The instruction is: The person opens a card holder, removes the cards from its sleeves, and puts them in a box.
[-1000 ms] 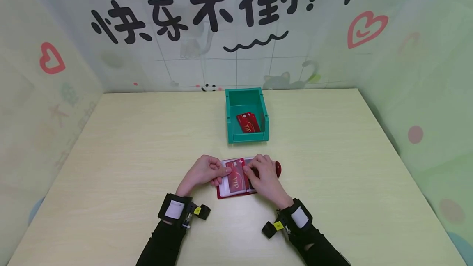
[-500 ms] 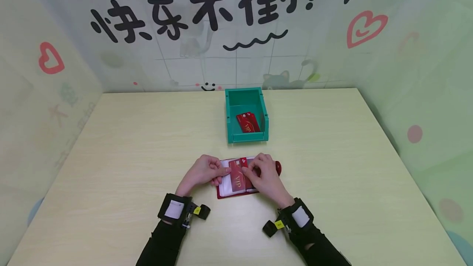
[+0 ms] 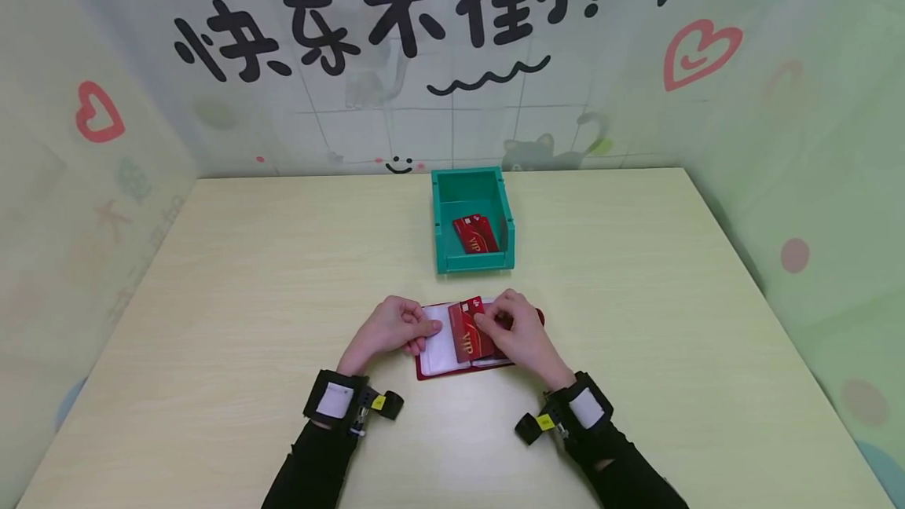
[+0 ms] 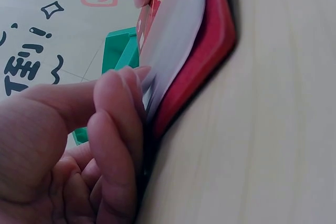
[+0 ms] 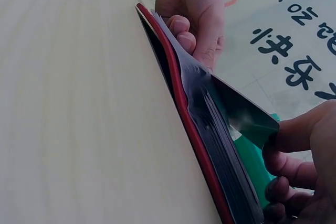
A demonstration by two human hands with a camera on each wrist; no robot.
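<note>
Head view: soft even lt, faint shadows; wrist views dimmer, softer; glare on card (image 5: 249, 116), R wrist.

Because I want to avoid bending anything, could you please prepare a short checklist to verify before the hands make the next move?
1. Right hand secure on the VIP card: ok, thumb and finger pinch its edge.
2. Left hand steadying the holder page: ok, thumb and fingers at its edge.
3. Card holder lying open on the table: ok.
4. VIP card fully out of the holder page: cannot tell, its far edge meets the page.
5. Green bin upright: ok, red cards lie inside.
</note>
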